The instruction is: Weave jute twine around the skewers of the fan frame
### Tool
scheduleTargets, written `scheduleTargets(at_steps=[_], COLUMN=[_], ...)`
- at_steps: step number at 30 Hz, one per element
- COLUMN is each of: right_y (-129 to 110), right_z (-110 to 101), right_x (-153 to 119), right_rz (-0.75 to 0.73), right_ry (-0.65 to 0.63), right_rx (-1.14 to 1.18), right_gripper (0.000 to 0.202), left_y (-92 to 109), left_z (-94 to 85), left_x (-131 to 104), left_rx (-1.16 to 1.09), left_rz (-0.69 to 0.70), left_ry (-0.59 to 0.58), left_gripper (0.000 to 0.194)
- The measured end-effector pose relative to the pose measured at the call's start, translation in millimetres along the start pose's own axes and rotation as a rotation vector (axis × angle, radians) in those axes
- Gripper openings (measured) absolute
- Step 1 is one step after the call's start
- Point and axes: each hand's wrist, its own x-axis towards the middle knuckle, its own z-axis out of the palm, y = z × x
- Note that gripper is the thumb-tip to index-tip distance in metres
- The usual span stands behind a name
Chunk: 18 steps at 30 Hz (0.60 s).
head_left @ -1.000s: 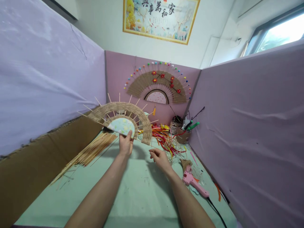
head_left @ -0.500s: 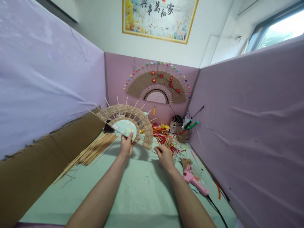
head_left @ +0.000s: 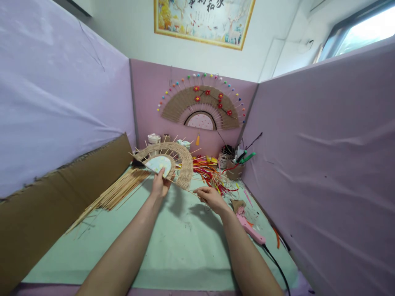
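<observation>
A half-round woven fan (head_left: 184, 164) with thin sticks poking out past its rim is held tilted above the green table. My left hand (head_left: 160, 185) grips it at the pale floral centre (head_left: 161, 165), thumb on top. At the fan's lower right edge, my right hand (head_left: 208, 196) pinches the end of a thin stick, its fingers pressed together. The fingers of my left hand behind the fan are partly hidden.
A bundle of thin sticks (head_left: 123, 189) lies left beside a cardboard strip (head_left: 70, 185). A pink glue gun (head_left: 251, 231) with a black cord rests right. Colourful strips (head_left: 210, 170) and a tool pot (head_left: 235, 170) stand behind. A finished fan (head_left: 182, 102) hangs on the back panel.
The held fan has tilted flatter and come slightly lower. My right hand has shifted a little left, its fingers now stretched more along the stick. The whole view has moved slightly.
</observation>
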Motion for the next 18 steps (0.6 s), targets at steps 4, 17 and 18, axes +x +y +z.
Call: scheduleTargets(at_steps=[4,17,18], right_y=[0,-7,-7], right_z=[2,19,19], right_x=[-1,1,2], right_rz=[0.008,-0.213,-0.202], right_ry=[-0.048,0.263,0.279], right_rx=[0.100,-0.050,-0.019], right_gripper=[0.029,0.026,0.024], left_y=[0,-17,-16], left_z=[-1.0,6.4,6.3], left_x=[2,-16,-16], left_rx=[-0.009,0.042,0.043], left_rz=[-0.061,-0.088,-0.083], left_ry=[0.010,-0.082,-0.078], left_gripper=[0.025,0.034,0.033])
